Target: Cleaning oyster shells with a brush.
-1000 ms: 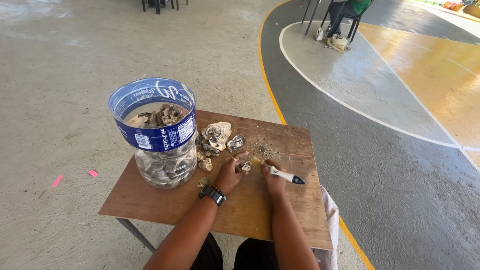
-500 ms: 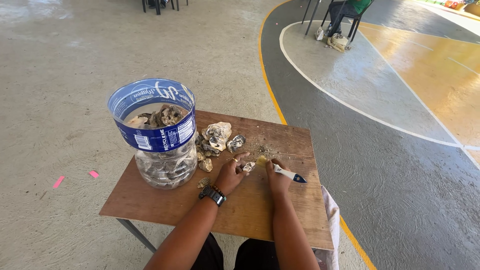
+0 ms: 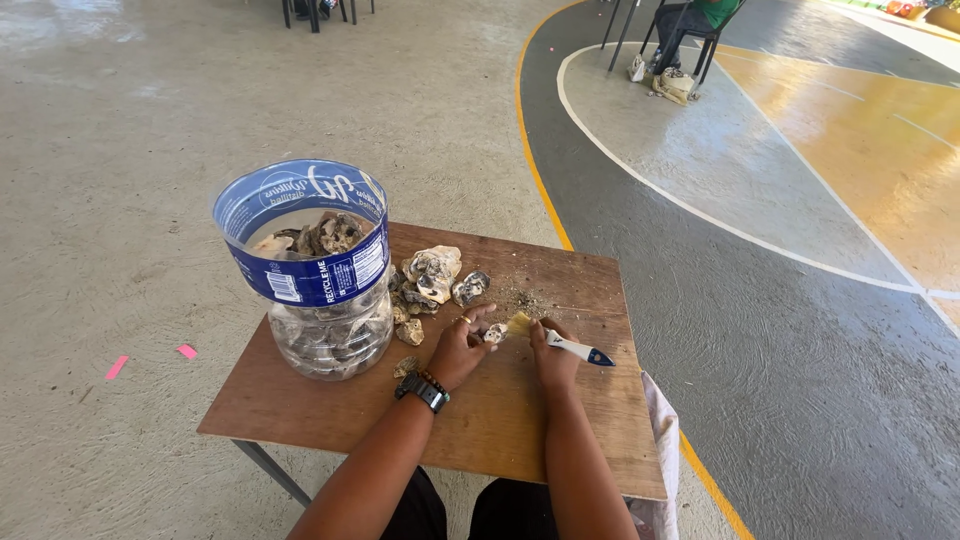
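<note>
I am pinning a small, rough, grey-brown oyster shell [image 3: 492, 333] against the brown wooden board table [image 3: 520, 420] with my left hand [image 3: 460, 348], fingers curled shut around its near edge, a black watch [image 3: 422, 391] sitting on that wrist. My right hand [image 3: 553, 358] is wrapped closed on the white handle of a small brush with pale yellow bristles and a dark blue tip [image 3: 560, 341], and the bristles are touching the shell just beside my left fingertips. The shell looks light but hard and jagged, I judge, with crusty ridges that could chip or scrape skin, so I am gripping it low by its thicker rim rather than its thin lip. It looks dry enough not to slip. The brush is stiff in the handle and soft at the bristles, best held close to the head. Beyond my left hand a loose pile of similar grey shells [image 3: 432, 280] is lying beside a cut-off clear plastic jug with a blue label band [image 3: 315, 270], itself holding more shells. A white cloth [image 3: 662, 440] is hanging off the table's right edge
</note>
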